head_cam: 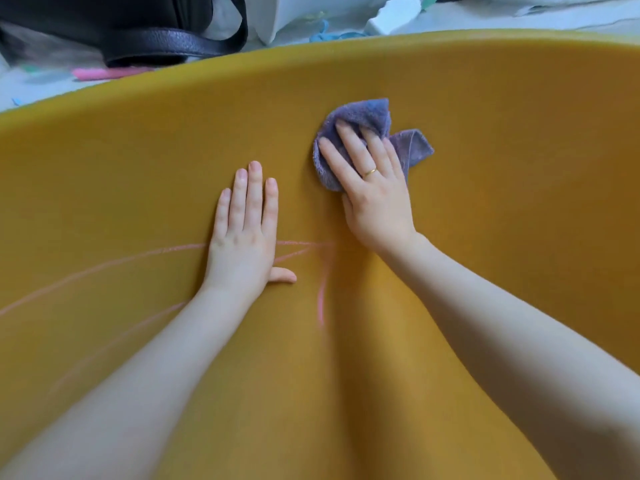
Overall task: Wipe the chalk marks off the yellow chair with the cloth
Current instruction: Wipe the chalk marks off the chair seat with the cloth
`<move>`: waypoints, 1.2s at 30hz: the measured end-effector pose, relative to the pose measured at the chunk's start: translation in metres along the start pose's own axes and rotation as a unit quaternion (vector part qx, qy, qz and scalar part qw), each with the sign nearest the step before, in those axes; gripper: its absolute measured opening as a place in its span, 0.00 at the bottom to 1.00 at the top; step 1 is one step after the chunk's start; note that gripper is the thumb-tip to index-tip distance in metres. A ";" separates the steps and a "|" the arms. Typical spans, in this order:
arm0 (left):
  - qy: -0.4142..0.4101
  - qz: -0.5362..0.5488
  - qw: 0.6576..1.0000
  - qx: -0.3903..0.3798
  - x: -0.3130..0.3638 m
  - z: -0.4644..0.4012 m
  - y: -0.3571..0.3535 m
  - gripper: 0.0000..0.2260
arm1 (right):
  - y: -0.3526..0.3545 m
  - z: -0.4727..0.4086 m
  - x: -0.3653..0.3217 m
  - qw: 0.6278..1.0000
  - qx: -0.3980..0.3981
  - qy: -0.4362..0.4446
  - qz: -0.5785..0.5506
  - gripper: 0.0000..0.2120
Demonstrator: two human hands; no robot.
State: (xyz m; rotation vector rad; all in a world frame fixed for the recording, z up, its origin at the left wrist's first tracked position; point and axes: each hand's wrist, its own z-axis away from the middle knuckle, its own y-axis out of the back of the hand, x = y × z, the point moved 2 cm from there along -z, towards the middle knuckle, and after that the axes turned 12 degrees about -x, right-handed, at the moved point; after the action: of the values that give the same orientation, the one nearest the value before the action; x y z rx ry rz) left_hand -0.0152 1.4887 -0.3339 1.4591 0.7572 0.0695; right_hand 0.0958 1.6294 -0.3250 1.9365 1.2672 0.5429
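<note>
The yellow chair (502,209) fills almost the whole view, its curved rim running across the top. Pink chalk marks (322,296) cross its surface: long faint lines to the left and a short vertical stroke between my arms. My left hand (246,233) lies flat on the chair, fingers together, partly covering the lines. My right hand (372,188) presses a bunched purple cloth (360,116) against the chair above and right of the marks. The cloth sticks out beyond my fingertips and to the right.
Beyond the chair's rim lie a black leather bag (138,32) at the upper left, a pink chalk stick (104,73) below it, white fabric (311,12) and a blue scrap (332,35) at the top middle.
</note>
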 end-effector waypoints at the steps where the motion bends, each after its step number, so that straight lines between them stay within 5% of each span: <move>1: -0.004 0.000 1.000 0.002 0.000 0.000 0.000 0.67 | -0.009 0.019 -0.003 0.999 -0.030 0.019 -0.013 0.21; 6: -0.009 0.012 1.000 -0.016 -0.002 0.003 0.005 0.67 | -0.028 0.132 -0.032 0.970 -0.232 0.050 -0.057 0.25; 9: -0.006 0.019 1.000 -0.024 -0.003 0.006 0.009 0.68 | -0.025 0.144 -0.040 0.964 -0.261 0.031 -0.037 0.26; 18: -0.025 0.053 0.998 -0.009 0.000 0.003 0.005 0.68 | 0.017 -0.016 -0.013 0.999 -0.029 -0.035 0.006 0.25; 21: -0.030 0.050 0.998 0.006 -0.001 0.001 0.001 0.68 | 0.013 -0.021 -0.018 0.997 -0.021 -0.061 -0.032 0.29; 26: -0.038 0.050 0.998 0.006 0.000 0.000 -0.002 0.67 | -0.024 0.081 -0.038 0.980 -0.193 0.032 -0.046 0.27; 30: -0.020 0.040 0.999 -0.001 -0.002 0.004 0.005 0.66 | -0.022 0.153 -0.063 0.937 -0.340 0.014 -0.076 0.29; 36: -0.008 0.052 0.998 -0.025 -0.001 0.027 0.000 0.61 | -0.005 0.139 -0.055 0.941 -0.336 0.029 -0.019 0.24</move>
State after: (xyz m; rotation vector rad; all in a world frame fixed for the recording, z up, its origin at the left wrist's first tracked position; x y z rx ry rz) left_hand -0.0028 1.4652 -0.3352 1.4482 0.6624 0.1545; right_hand 0.1658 1.5308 -0.4139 1.3253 0.9754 0.8847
